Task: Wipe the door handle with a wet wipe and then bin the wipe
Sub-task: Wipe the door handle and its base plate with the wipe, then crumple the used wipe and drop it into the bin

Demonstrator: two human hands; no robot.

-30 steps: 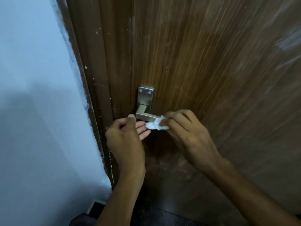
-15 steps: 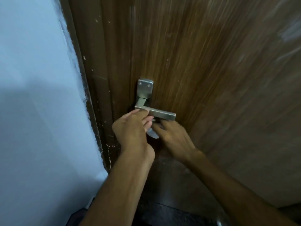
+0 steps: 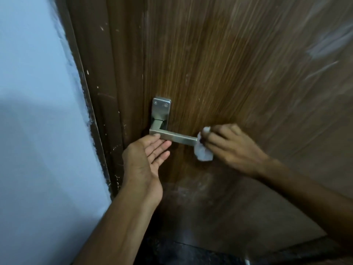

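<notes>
A square-section metal door handle [image 3: 177, 138] juts out to the right from its plate on the brown wooden door [image 3: 229, 64]. My right hand [image 3: 231, 146] pinches a crumpled white wet wipe [image 3: 203, 153] against the free right end of the lever. My left hand [image 3: 147, 159] is palm up under the lever's left part, fingers apart and holding nothing, its fingertips touching the underside of the lever.
A pale blue wall [image 3: 38, 131] fills the left side, meeting the dark door frame [image 3: 99, 131]. A dark floor [image 3: 191, 253] shows at the bottom. No bin is in view.
My right hand has slid the wipe from under the lever out to its right end. My left hand has turned palm up and opened beneath the lever.
</notes>
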